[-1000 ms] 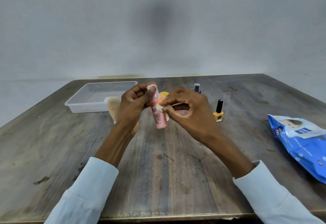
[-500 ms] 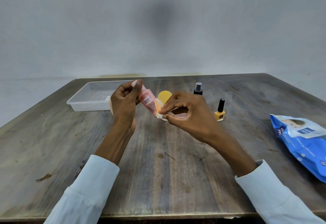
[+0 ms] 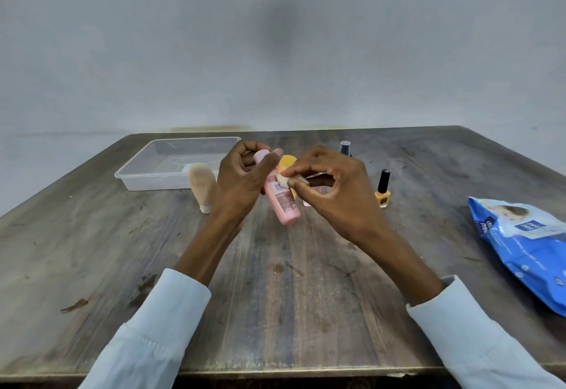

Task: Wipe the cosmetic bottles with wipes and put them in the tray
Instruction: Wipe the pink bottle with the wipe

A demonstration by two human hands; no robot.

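Both hands meet above the wooden table (image 3: 275, 296): the left hand (image 3: 242, 183) grips the pink plastic bottle (image 3: 281, 201) at its cap end, long axis slanting down toward the viewer, while the right hand (image 3: 330, 189) pinches a small white wipe (image 3: 283, 179) against its upper side, just right of the left fingers.

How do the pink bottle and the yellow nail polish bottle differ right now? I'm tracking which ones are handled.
The pink bottle is held tilted above the table by the left hand, while the right hand presses a wipe on it; the yellow nail polish bottle stands upright on the table, untouched. The pink bottle is longer and labelled; the yellow one is squat with a tall black cap. Neither is in the tray.
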